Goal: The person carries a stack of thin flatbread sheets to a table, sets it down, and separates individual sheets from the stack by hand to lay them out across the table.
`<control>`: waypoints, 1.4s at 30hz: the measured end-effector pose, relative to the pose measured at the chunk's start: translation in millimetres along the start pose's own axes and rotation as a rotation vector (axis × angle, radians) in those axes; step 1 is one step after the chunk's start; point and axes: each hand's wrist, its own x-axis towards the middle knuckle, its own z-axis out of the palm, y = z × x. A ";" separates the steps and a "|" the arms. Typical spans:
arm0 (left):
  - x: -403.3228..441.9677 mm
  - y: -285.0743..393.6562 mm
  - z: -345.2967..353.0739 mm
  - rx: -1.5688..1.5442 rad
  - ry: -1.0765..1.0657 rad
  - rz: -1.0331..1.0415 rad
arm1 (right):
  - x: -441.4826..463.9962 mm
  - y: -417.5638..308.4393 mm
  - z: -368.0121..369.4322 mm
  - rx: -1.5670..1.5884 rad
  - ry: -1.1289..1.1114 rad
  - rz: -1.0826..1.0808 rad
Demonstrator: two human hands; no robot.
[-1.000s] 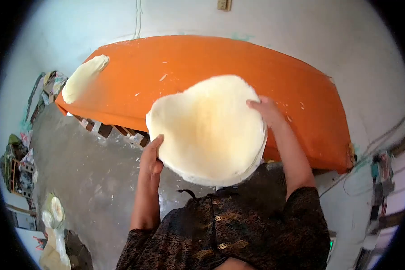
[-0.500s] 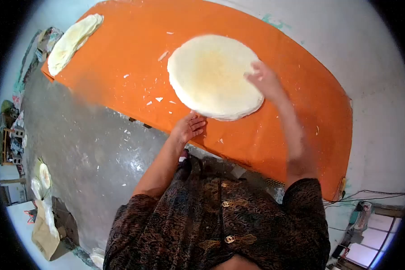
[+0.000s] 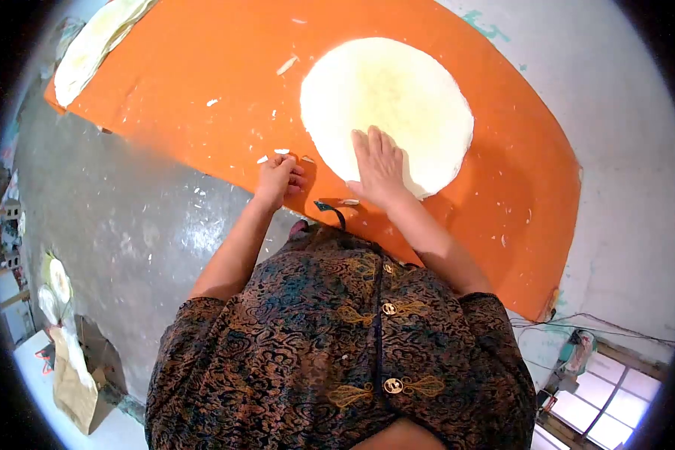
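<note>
On the orange cloth-covered counter (image 3: 517, 172) lies a round, flat, cream-coloured sheet stack (image 3: 382, 90), pressed by the right hand (image 3: 380, 166), its grip open and fingers spread. Just beside it, the left hand (image 3: 279, 180) hovers or rests near small white scraps (image 3: 286, 66), grip loosely curled; whether it holds anything, I cannot tell

One head view — downward, over hands (image 3: 379, 171) and table (image 3: 225, 67).

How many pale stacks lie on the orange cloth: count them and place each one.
2. One round stack lies under the right hand; the other lies at the orange cloth's left end, cut off by the picture's top edge. More may be out of view.
</note>
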 end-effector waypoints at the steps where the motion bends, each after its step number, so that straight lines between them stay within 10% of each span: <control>1: 1.6 0.2 -1.9 0.010 -0.007 -0.019 | -0.8 -0.6 -2.9 -0.001 -0.026 0.003; 16: -1.1 9.1 -8.6 0.029 -0.135 -0.049 | -5.8 0.2 10.3 -0.198 0.311 -0.027; 26: 6.4 -5.1 -15.2 0.089 -0.094 0.020 | 10.1 27.2 -31.6 0.109 0.139 0.137; 37: -13.3 3.1 7.4 0.134 -0.012 0.130 | -51.3 302.3 -176.2 1.180 0.752 0.362; 39: -14.6 5.5 10.0 0.141 0.047 0.099 | -101.8 350.6 -206.0 1.262 0.896 0.514; 40: -15.6 6.6 14.3 0.153 0.094 0.090 | -127.8 336.9 -240.1 0.933 0.976 1.045; 41: -13.4 5.5 12.8 0.155 0.095 0.079 | -153.0 429.3 -205.7 1.265 1.027 0.537; 42: -10.4 4.4 10.4 0.155 0.095 0.070 | -174.2 442.3 -208.3 1.231 1.175 0.656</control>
